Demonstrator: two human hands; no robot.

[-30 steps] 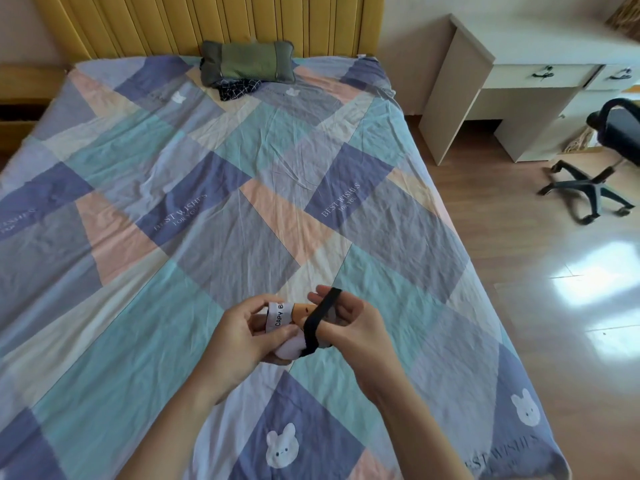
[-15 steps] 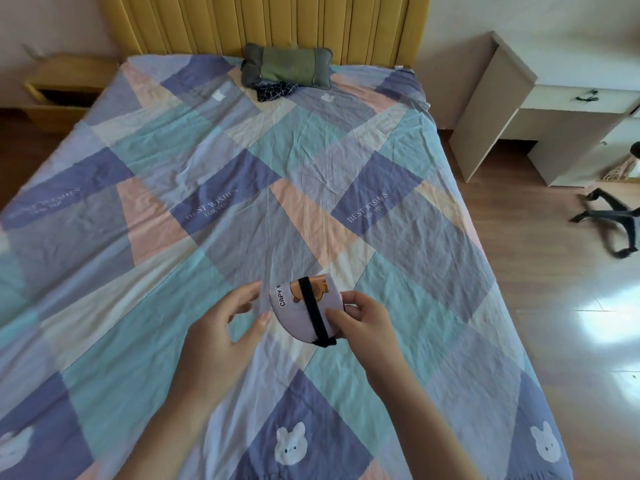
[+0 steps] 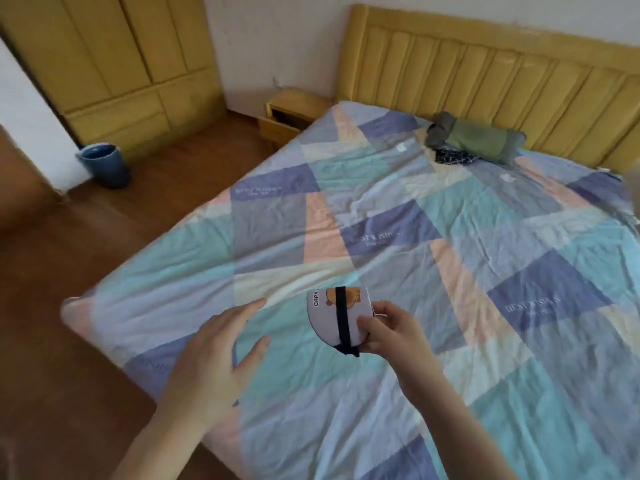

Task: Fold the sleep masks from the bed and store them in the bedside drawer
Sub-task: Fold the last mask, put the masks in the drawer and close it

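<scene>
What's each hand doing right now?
Left hand: open, fingers spread, holding nothing.
Right hand: closed on the folded sleep mask, strap wrapped round it.

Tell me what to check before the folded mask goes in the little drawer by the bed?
1. Sleep mask folded, strap wrapped around it: ok.
2. Right hand gripping the mask: ok.
3. Left hand free to help: ok, open and holding nothing.
4. Bedside drawer pulled open: ok.
5. Room left inside the drawer: cannot tell, the inside is dark.
6. Close enough to reach the drawer: not ok, it is across the bed.
</scene>
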